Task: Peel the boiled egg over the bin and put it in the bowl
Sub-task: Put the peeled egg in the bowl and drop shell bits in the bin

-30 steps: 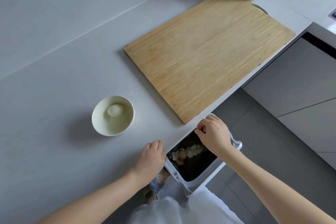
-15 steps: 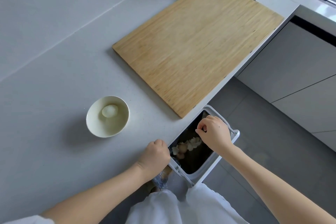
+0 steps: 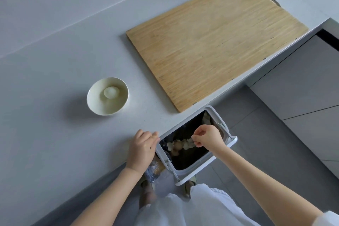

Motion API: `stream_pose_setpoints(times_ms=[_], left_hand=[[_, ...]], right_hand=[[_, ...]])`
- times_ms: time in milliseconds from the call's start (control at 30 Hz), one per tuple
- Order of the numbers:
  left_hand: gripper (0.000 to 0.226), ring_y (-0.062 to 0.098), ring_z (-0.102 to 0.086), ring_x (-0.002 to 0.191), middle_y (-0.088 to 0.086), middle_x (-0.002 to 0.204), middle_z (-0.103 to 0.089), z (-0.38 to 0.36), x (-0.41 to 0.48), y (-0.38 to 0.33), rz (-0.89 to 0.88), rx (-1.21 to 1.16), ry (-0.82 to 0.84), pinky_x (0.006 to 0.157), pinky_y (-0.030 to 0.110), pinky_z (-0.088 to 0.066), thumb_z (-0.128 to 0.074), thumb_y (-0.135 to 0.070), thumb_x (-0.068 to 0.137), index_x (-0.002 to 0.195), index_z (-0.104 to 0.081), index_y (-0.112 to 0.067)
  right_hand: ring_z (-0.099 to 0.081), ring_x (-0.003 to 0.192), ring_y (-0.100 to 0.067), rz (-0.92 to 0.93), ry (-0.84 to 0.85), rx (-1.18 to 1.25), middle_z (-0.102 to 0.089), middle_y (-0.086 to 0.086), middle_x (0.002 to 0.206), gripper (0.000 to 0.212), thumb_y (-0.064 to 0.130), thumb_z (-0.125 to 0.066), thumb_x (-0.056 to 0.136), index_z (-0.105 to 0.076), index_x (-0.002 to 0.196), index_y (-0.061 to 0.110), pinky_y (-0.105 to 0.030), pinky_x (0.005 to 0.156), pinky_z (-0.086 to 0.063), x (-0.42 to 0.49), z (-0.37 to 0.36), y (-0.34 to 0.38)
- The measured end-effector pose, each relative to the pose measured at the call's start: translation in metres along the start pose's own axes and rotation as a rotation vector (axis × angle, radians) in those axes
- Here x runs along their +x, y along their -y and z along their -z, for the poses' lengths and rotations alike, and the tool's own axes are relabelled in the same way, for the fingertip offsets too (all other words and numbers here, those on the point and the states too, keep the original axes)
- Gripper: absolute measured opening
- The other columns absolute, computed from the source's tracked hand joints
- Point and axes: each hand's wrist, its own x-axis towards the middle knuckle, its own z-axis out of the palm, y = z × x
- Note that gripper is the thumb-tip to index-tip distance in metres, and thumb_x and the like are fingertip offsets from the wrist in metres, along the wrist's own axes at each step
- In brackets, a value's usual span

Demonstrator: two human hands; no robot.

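The egg (image 3: 111, 92) already rests peeled in the bowl (image 3: 95, 104). My right hand (image 3: 208, 138) pinches something small — presumably shell — above the bin (image 3: 225, 130); release it well inside. My left hand (image 3: 142, 149) rests loosely curled, grasping nothing, on the counter (image 3: 55, 134).

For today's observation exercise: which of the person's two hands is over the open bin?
The right hand, fingers pinched above the bin. The left hand rests on the counter edge beside it.
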Motion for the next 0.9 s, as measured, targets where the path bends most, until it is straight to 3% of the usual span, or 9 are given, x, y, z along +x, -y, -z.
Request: stream_pose_setpoints(times_ms=[100,233,467,533,633,700,767,833,900], left_hand=[[0.021,0.016,-0.042,0.066,0.003,0.064,-0.061,-0.010,-0.004,0.002,-0.098,0.146,-0.020,0.055,0.026,-0.046,-0.054,-0.015,0.090,0.084,-0.069,-0.002],[0.023,0.019,-0.050,0.058,0.003,0.064,-0.061,-0.013,-0.005,-0.001,-0.178,0.235,-0.048,0.060,0.030,-0.048,-0.054,-0.009,0.091,0.071,-0.065,-0.005],[0.039,0.011,-0.050,0.074,0.008,0.072,-0.067,0.004,0.008,-0.030,0.051,-0.105,-0.128,0.072,0.021,-0.044,-0.043,-0.024,0.095,0.078,-0.068,-0.001],[0.039,0.009,-0.051,0.076,0.007,0.073,-0.068,0.007,0.017,-0.047,0.006,-0.179,-0.067,0.075,0.019,-0.044,-0.043,-0.025,0.095,0.080,-0.069,-0.001],[0.033,0.016,-0.061,0.077,0.006,0.080,-0.070,0.002,0.031,-0.068,-0.047,-0.203,0.153,0.073,0.021,-0.051,-0.044,-0.023,0.092,0.089,-0.070,-0.004],[0.031,0.022,-0.064,0.089,0.009,0.095,-0.071,-0.007,0.038,-0.076,0.007,-0.196,0.296,0.078,0.033,-0.054,-0.042,-0.019,0.095,0.104,-0.068,-0.006],[0.029,0.021,-0.065,0.098,0.007,0.107,-0.071,-0.012,0.044,-0.078,0.093,-0.202,0.371,0.081,0.028,-0.052,-0.046,-0.019,0.095,0.118,-0.062,-0.010],[0.024,0.019,-0.067,0.088,0.005,0.099,-0.073,-0.013,0.050,-0.078,0.157,-0.182,0.378,0.069,0.022,-0.049,-0.051,-0.024,0.093,0.112,-0.062,-0.013],[0.021,0.017,-0.064,0.071,0.002,0.080,-0.072,-0.009,0.057,-0.078,0.194,-0.141,0.390,0.056,0.020,-0.042,-0.054,-0.032,0.091,0.092,-0.063,-0.013]], right_hand=[[-0.067,0.057,-0.013,0.006,0.028,-0.020,-0.072,-0.009,0.071,0.003,0.010,-0.066,0.082,-0.063,0.080,0.010,-0.017,0.055,-0.052,0.004,0.001,-0.007],[-0.069,0.061,-0.016,0.026,0.060,-0.055,-0.071,-0.008,0.070,0.005,0.009,-0.064,0.083,-0.062,0.079,0.011,-0.020,0.059,-0.055,0.007,0.002,-0.015],[-0.068,0.057,-0.011,0.063,0.053,-0.037,-0.070,-0.005,0.069,0.003,0.012,-0.065,0.083,-0.063,0.082,0.010,-0.014,0.053,-0.051,0.007,0.011,-0.021],[-0.069,0.062,-0.015,0.096,0.011,-0.042,-0.071,-0.009,0.074,0.002,0.012,-0.063,0.085,-0.063,0.084,0.010,-0.018,0.058,-0.054,0.006,0.014,-0.020],[-0.069,0.073,-0.020,0.129,-0.021,-0.067,-0.070,-0.010,0.086,0.012,0.007,-0.054,0.090,-0.064,0.095,0.007,-0.023,0.065,-0.057,0.005,0.018,-0.016],[-0.067,0.076,-0.023,0.168,-0.029,-0.148,-0.070,-0.012,0.088,0.019,0.007,-0.050,0.092,-0.066,0.100,0.006,-0.031,0.071,-0.058,0.003,0.020,-0.014],[-0.065,0.071,-0.026,0.231,-0.074,-0.270,-0.073,-0.012,0.084,0.019,0.013,-0.052,0.091,-0.069,0.095,0.008,-0.040,0.069,-0.055,0.001,0.022,-0.011],[-0.060,0.062,-0.018,0.256,-0.140,-0.342,-0.074,-0.003,0.079,0.018,0.021,-0.054,0.090,-0.072,0.092,0.021,-0.035,0.060,-0.052,-0.003,0.025,-0.007],[-0.058,0.059,-0.011,0.257,-0.161,-0.323,-0.073,0.004,0.078,0.018,0.024,-0.055,0.089,-0.072,0.095,0.026,-0.030,0.061,-0.051,-0.006,0.029,-0.002]])
